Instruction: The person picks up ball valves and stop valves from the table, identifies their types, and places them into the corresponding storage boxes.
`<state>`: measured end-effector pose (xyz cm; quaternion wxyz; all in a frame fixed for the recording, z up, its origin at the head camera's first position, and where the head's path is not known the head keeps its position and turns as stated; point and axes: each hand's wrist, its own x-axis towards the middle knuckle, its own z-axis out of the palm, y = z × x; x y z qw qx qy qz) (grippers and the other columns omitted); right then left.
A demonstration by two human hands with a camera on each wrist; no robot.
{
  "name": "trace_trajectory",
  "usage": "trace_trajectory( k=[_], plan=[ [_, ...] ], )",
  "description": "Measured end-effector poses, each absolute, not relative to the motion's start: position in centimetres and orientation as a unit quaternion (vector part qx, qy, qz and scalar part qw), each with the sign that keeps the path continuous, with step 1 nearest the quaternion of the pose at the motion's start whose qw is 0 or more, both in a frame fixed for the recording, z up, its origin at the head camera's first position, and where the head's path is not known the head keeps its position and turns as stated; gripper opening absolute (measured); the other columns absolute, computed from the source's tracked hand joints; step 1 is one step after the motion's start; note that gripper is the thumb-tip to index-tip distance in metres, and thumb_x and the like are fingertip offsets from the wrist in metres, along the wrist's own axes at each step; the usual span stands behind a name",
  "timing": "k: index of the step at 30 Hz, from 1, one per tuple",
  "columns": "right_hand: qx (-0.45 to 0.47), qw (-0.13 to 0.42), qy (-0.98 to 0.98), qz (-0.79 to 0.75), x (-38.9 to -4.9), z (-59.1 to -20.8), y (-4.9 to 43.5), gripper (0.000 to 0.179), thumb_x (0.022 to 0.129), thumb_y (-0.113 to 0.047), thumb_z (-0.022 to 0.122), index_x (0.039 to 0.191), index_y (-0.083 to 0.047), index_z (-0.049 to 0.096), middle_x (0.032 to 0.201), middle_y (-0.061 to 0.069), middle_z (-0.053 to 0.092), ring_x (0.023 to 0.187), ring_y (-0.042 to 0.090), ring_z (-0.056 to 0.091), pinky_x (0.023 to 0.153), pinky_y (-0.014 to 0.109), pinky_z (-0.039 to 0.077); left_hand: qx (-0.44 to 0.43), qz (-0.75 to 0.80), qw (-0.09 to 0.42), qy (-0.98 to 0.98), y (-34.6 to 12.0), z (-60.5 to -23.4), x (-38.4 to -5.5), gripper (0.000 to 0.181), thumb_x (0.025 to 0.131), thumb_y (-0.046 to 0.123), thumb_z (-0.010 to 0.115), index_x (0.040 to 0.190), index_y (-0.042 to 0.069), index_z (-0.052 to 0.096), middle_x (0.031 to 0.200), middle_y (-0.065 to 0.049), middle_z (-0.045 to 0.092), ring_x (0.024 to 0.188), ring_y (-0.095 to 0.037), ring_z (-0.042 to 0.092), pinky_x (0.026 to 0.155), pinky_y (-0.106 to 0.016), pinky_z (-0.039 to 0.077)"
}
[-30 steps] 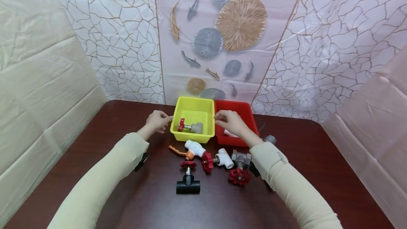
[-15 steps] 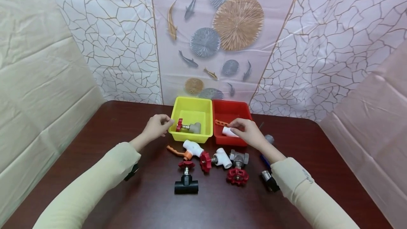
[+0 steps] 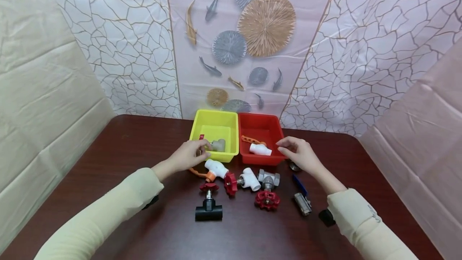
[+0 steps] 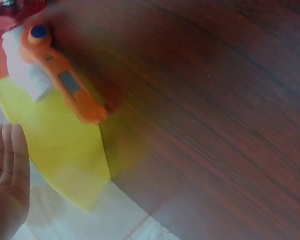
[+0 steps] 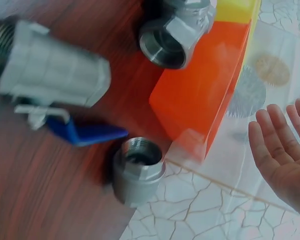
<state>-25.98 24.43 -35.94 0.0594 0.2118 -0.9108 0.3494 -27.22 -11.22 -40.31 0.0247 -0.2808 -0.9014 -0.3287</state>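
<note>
My left hand hovers by the front left corner of the yellow bin, fingers loosely bent, nothing between them. Inside that bin lies a valve with a grey tee body; its red handwheel is mostly hidden behind my fingers. Just below the hand, a white ball valve with an orange lever rests on the table. Beyond the right side of the red bin, my right hand is held up, thumb and fingers apart, holding nothing. A second white valve with an orange lever lies in the red bin.
Before the bins are a white tee valve and a metal valve with red handwheels, and a black tee valve. To the right lie a blue-levered metal valve and a metal fitting. Patterned cloth hangs behind.
My right hand has drawn back from between the bins, over the red one, to its right side, uncovering the white valve inside. My left hand has shifted right, over the yellow bin's front corner.
</note>
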Motion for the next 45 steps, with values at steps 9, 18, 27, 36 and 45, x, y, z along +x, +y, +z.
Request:
trace_trajectory(
  k=[9,18,27,36,45],
  plan=[
    [0.191,0.073,-0.917,0.344,-25.0,-36.6,26.8,0.017,0.091,-0.011,0.062,0.105,-0.002,0.066,0.097,0.015,0.069,0.08,0.016,0.065,0.069,0.025,0.052,-0.371,-0.185,0.07,-0.908,-9.9,-40.6,-26.3,0.025,0.088,0.025,0.067,0.11,0.014,0.063,0.1,-0.001,0.065,0.08,-0.012,0.058,0.072,-0.028,0.052],
    [0.177,0.067,-0.914,0.36,-24.0,-38.2,27.7,0.017,0.091,-0.01,0.061,0.104,0.0,0.066,0.094,0.016,0.069,0.077,0.012,0.062,0.066,0.023,0.051,-0.409,-0.134,0.066,-0.9,-8.6,-40.9,-26.0,0.033,0.083,0.021,0.07,0.115,0.015,0.063,0.106,-0.002,0.061,0.09,-0.015,0.06,0.077,-0.032,0.053],
    [0.177,0.072,-0.91,0.369,-23.5,-39.0,28.1,0.016,0.089,-0.007,0.062,0.103,0.001,0.065,0.095,0.02,0.067,0.073,0.015,0.063,0.065,0.02,0.05,-0.398,-0.048,0.082,-0.912,-7.7,-41.6,-26.0,0.034,0.081,0.03,0.072,0.111,0.017,0.064,0.1,-0.002,0.064,0.086,-0.017,0.061,0.068,-0.032,0.052],
    [0.173,0.074,-0.909,0.371,-23.1,-39.8,28.3,0.018,0.088,-0.008,0.064,0.103,0.003,0.066,0.1,0.019,0.067,0.073,0.007,0.06,0.065,0.02,0.049,-0.425,0.004,0.066,-0.903,-7.3,-42.0,-25.8,0.04,0.076,0.03,0.077,0.112,0.017,0.063,0.103,-0.002,0.062,0.096,-0.02,0.057,0.074,-0.034,0.052],
    [0.174,0.064,-0.911,0.369,-23.2,-40.8,28.3,0.016,0.09,-0.01,0.063,0.102,-0.001,0.066,0.094,0.013,0.068,0.077,0.013,0.064,0.068,0.021,0.051,-0.405,-0.009,0.033,-0.914,-6.9,-41.8,-25.2,0.047,0.074,0.019,0.08,0.118,0.015,0.063,0.111,-0.003,0.061,0.102,-0.022,0.056,0.077,-0.035,0.053]
  ],
)
